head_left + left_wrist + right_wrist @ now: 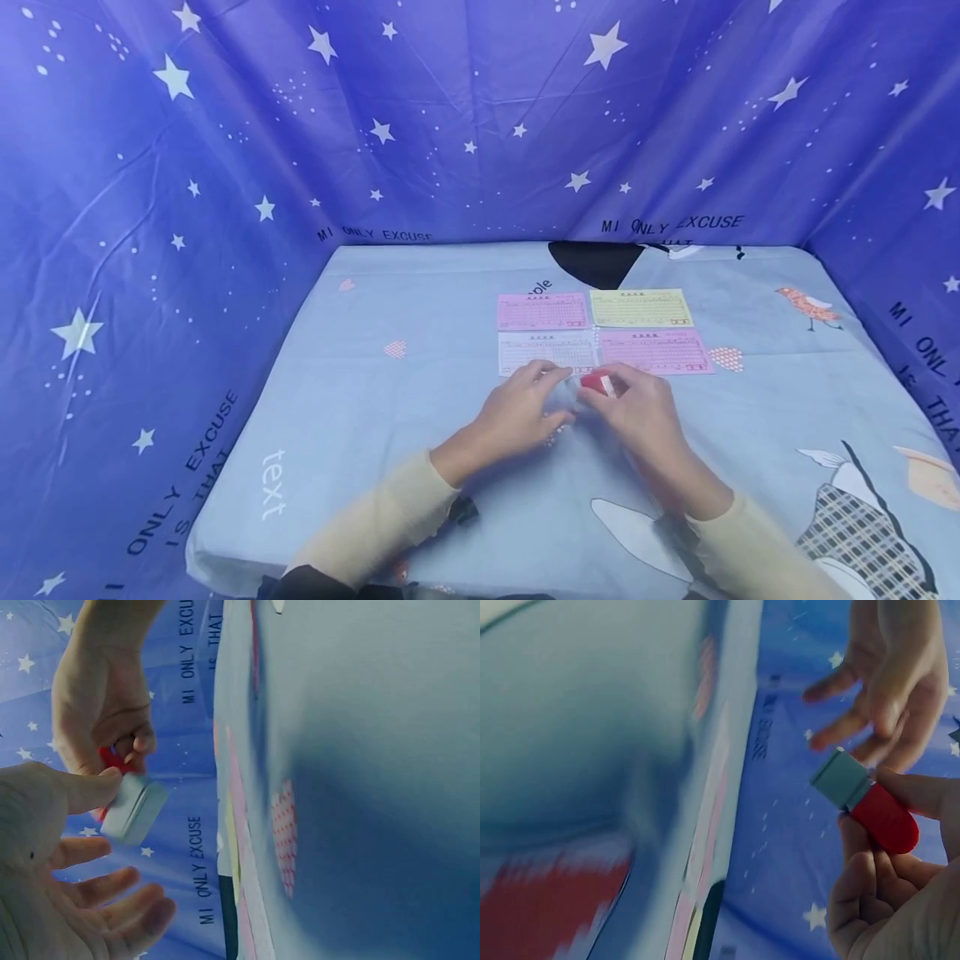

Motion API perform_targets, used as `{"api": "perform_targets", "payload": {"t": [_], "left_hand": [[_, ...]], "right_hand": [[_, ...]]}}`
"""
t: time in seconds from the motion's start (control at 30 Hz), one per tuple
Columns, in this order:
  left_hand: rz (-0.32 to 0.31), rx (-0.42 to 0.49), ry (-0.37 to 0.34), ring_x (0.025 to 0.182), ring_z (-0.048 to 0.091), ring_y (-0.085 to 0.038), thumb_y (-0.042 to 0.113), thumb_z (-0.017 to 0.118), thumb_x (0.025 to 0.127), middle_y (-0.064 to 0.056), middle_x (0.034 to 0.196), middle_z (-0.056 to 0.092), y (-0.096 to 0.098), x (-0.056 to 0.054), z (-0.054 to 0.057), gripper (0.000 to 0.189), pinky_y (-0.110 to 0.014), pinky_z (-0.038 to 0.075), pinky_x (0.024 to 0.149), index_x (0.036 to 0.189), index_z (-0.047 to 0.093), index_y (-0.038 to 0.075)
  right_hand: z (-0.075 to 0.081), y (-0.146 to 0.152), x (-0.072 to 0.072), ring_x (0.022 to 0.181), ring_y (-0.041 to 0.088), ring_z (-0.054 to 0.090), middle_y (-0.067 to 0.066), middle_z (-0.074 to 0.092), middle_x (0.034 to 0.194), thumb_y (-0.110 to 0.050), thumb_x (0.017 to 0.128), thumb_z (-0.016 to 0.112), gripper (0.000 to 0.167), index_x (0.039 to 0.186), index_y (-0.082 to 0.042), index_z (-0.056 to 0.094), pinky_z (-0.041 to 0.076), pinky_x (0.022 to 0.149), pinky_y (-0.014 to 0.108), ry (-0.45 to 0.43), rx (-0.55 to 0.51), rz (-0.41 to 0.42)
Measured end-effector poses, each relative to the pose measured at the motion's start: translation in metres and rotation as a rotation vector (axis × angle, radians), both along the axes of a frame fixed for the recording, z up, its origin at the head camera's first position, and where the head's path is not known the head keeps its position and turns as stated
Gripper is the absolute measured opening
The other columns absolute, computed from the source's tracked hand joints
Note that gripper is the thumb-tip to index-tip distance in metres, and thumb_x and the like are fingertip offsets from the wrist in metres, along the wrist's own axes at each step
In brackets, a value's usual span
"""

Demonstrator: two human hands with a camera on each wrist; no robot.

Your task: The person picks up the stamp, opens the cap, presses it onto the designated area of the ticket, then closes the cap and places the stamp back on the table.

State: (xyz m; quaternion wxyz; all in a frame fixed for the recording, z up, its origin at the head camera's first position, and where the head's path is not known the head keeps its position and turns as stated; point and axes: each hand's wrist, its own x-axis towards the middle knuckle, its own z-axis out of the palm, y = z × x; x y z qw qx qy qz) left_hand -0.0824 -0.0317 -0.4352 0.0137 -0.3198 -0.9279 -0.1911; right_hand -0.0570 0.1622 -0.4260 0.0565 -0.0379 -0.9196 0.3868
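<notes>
A small red stamp point(597, 383) with a pale, see-through rectangular cap point(841, 780) is held above the table, in front of the paper slips. My right hand point(643, 412) pinches its red rounded end between thumb and fingers. Facing it, my left hand point(517, 412) has its fingers spread apart around the capped end. In the left wrist view the left thumb point(94, 789) overlaps the stamp; whether it touches is unclear. Beyond the hands lie a white slip point(546, 348), a pink slip point(656, 357), another pink slip point(542, 313) and a yellow slip point(641, 309), all printed with grids.
A light blue patterned cloth point(390, 408) covers the table. Blue star-printed curtains point(420, 175) hang behind it and at both sides. The slips form two rows near the far side, the near row just past the fingertips.
</notes>
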Motion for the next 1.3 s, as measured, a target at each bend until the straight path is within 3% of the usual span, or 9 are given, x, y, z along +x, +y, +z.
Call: {"api": "perform_targets", "payload": {"t": [0.2,0.37,0.47,0.67,0.9,1.3], "left_hand": [[-0.061,-0.139,0.001,0.141,0.041,-0.028,0.054,0.067,0.092,-0.01,0.154,0.045,-0.009,0.001,-0.01,0.071,-0.042,0.038,0.113,0.149,0.049,0.016],[-0.148,-0.201,0.012,0.149,0.026,-0.035,0.059,0.059,0.095,-0.013,0.16,0.036,-0.021,0.003,-0.021,0.069,-0.051,0.032,0.116,0.151,0.047,0.022],[-0.172,-0.231,0.017,0.152,0.016,-0.038,0.063,0.055,0.095,-0.013,0.163,0.027,-0.027,0.006,-0.028,0.072,-0.058,0.027,0.116,0.154,0.042,0.025],[-0.136,-0.323,0.015,0.153,0.0,-0.039,0.07,0.048,0.095,-0.013,0.167,0.014,-0.032,0.016,-0.037,0.079,-0.068,0.016,0.115,0.159,0.031,0.028],[-0.136,-0.353,-0.031,0.153,-0.004,-0.037,0.071,0.045,0.094,-0.012,0.168,0.007,-0.035,0.024,-0.035,0.083,-0.067,0.012,0.116,0.161,0.024,0.028],[-0.121,-0.368,-0.034,0.153,0.001,-0.039,0.07,0.046,0.094,-0.013,0.168,0.009,-0.042,0.021,-0.038,0.084,-0.067,0.013,0.116,0.162,0.023,0.026]], "right_hand": [[-0.008,0.036,0.0,0.089,0.038,0.061,0.018,0.072,0.104,-0.034,0.086,0.075,0.047,0.126,-0.011,0.067,0.047,0.073,0.049,-0.078,0.216,-0.013],[-0.011,0.066,-0.005,0.074,0.035,0.06,0.016,0.072,0.093,-0.031,0.085,0.072,0.043,0.12,-0.005,0.069,0.045,0.061,0.045,-0.092,0.338,0.012],[-0.01,0.077,-0.008,0.067,0.034,0.056,0.014,0.069,0.084,-0.029,0.085,0.071,0.034,0.108,-0.004,0.07,0.041,0.054,0.041,-0.094,0.394,0.024],[-0.015,0.087,-0.013,0.057,0.029,0.049,0.005,0.058,0.064,-0.021,0.083,0.069,0.015,0.085,-0.006,0.064,0.036,0.047,0.038,-0.009,0.45,0.023],[-0.021,0.088,-0.018,0.058,0.03,0.05,0.006,0.059,0.066,-0.019,0.082,0.067,0.015,0.084,-0.004,0.063,0.038,0.048,0.04,-0.019,0.463,0.015],[-0.029,0.086,-0.021,0.057,0.026,0.051,0.007,0.063,0.069,-0.017,0.083,0.071,0.015,0.084,-0.004,0.065,0.039,0.048,0.038,-0.01,0.459,0.039]]}}
